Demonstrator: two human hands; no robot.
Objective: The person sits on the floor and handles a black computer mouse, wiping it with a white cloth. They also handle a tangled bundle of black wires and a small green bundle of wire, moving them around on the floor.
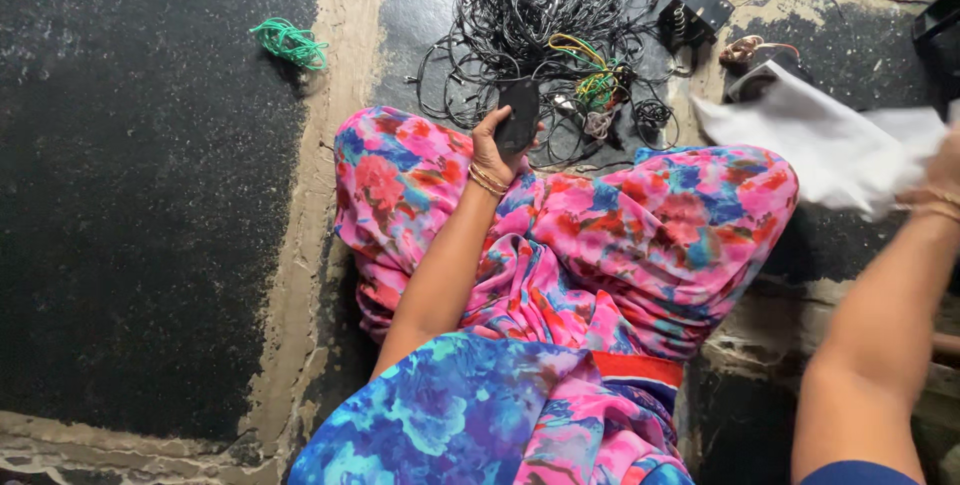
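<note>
**Hand positions: black block and white cloth**

Left hand (pixel 497 150): raised over the knee, fingers (pixel 492 123) closed around a small black block (pixel 519 115). Block upright, its upper end clear above the fingers, its lower end hidden in the palm. Gold bangles (pixel 487 181) on the wrist below.

Just beyond the fingers, on the floor (pixel 150 195): a large tangle of thin black wire (pixel 535 5). Within the tangle, just right of the block: a bunch of yellow and green wires (pixel 592 73). Further right and beyond: a black part with a coiled spring (pixel 697 10), then a small brown wound coil (pixel 741 50).

Well to the left of the left fingers, apart from the tangle: a small bundle of green wire (pixel 290 43) on the pale floor seam.

Right hand (pixel 945 170): at the right edge of the view, blurred, gripping a white cloth (pixel 835 145). Exact finger closure not discernible; cloth spread leftward from the hand toward the brown coil.

Beneath both arms: crossed legs in pink and blue floral fabric (pixel 620 235).
</note>
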